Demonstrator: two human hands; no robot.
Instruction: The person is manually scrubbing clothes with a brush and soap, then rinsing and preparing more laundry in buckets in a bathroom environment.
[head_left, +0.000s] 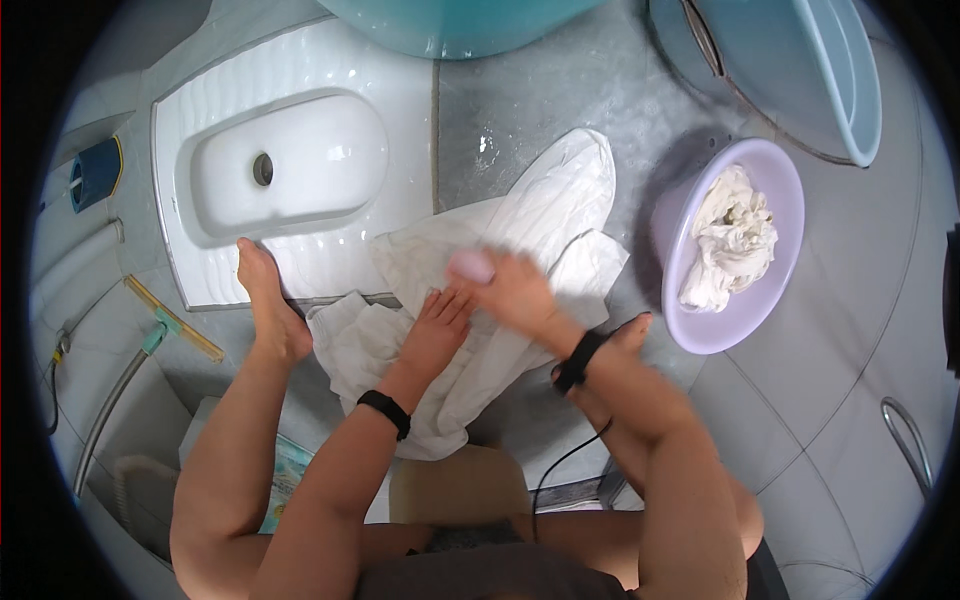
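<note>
The white cloth (575, 175) lies rumpled on the wet-looking grey floor (490, 110), mid-frame, one fold overlapping the squat toilet (405, 150) at upper left; a hard push there could drag it farther on. The pink bar (470, 267), blurred, might slip if slick. The right hand (520, 295) curls around it, forearm slanting from lower right; the left hand (437, 325) presses palm-down on the cloth, close beside.

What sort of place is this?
Most likely a small bathroom or washroom: a white squat toilet is set in the floor, grey tiles surround it, and a squeegee stands at the left.
</note>
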